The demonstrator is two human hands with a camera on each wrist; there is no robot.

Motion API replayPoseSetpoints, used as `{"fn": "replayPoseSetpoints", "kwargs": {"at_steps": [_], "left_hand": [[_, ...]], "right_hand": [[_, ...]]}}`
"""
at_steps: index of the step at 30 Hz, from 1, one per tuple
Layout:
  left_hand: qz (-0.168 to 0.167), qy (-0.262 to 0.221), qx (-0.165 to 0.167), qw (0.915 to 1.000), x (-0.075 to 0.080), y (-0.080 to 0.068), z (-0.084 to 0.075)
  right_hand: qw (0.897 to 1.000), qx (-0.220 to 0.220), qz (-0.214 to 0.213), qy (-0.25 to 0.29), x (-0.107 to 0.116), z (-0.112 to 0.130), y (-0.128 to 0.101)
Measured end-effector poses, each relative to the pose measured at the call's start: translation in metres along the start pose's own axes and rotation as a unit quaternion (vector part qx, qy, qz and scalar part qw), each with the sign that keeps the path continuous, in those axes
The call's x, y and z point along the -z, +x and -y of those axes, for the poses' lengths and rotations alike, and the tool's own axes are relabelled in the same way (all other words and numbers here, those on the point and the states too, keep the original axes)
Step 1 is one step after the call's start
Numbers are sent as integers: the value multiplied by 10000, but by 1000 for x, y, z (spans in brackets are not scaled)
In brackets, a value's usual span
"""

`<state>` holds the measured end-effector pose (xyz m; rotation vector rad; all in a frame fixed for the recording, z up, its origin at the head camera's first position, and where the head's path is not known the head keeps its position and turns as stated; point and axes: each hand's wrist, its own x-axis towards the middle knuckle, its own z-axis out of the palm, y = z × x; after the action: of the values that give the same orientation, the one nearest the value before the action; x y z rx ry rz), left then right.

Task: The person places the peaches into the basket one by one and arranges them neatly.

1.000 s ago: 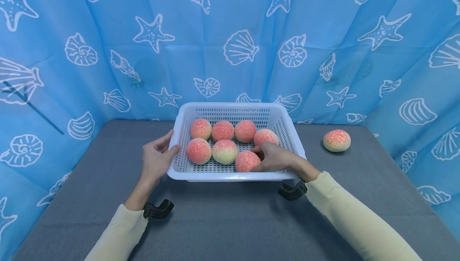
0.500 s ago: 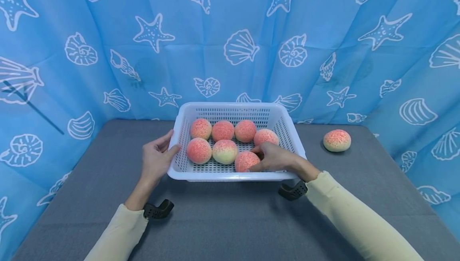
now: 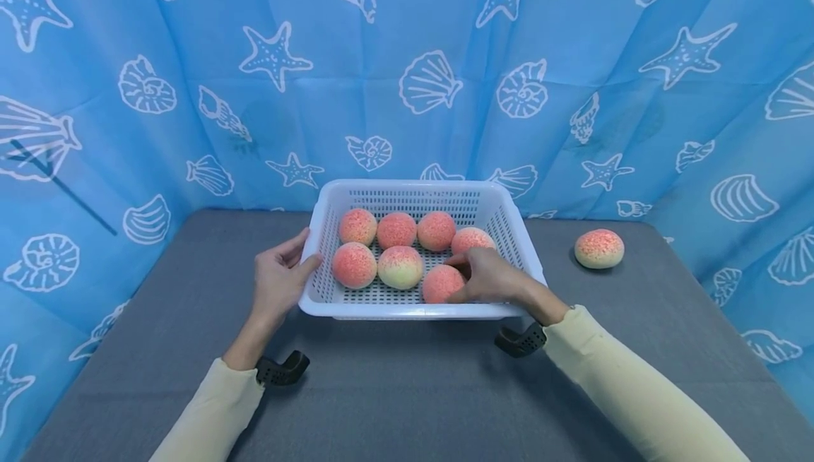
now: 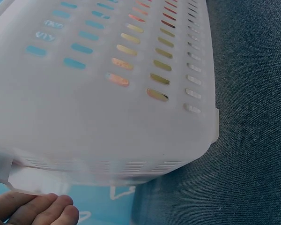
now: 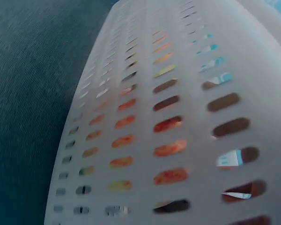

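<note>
A white slotted plastic basket (image 3: 324, 310) holds several pink and yellow peaches, in a back row and a front row. My left hand (image 3: 278, 275) holds the basket's left rim, thumb over the edge; its fingertips (image 4: 61, 208) show by the rim in the left wrist view. Inside the basket, my right hand (image 3: 486, 278) holds the front-right peach (image 3: 441, 284) between thumb and fingers. Just behind that hand lies another peach (image 3: 473, 238), partly covered by it. In the right wrist view the basket wall (image 5: 145, 164) hides most of the hand, with peaches showing through the slots.
One more peach (image 3: 599, 249) lies on the grey cloth-covered table (image 3: 407, 391), right of the basket. A blue curtain (image 3: 407, 144) with white shells and starfish hangs close behind the basket. Each wrist wears a black camera mount (image 3: 282, 368).
The peach in my right hand has shifted slightly right, a little away from its left neighbour. My left hand stays on the rim. The head view has moved a touch.
</note>
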<state>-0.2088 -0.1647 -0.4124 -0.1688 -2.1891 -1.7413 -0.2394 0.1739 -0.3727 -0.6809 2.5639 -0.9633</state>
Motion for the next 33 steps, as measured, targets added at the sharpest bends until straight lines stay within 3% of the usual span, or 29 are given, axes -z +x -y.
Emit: {"fn": "replayPoseSetpoints", "kwargs": {"at_steps": [9,16,24,33], "left_hand": [[-24,14,-43,10000,-1,0,2],[-19,37,7,10000,-1,0,1],[-34,48,3,10000,0,0,0],[-68,161,55,9998,-1,1,0]], "right_hand": [[9963,158,-613,-587,-1,2,-3],[9936,-238,-800,-756,-2,5,-8],[9793,-521,-1533,-1214,-7,7,-4],[9818,-600,-1361,-1177,-4,8,-4]]}}
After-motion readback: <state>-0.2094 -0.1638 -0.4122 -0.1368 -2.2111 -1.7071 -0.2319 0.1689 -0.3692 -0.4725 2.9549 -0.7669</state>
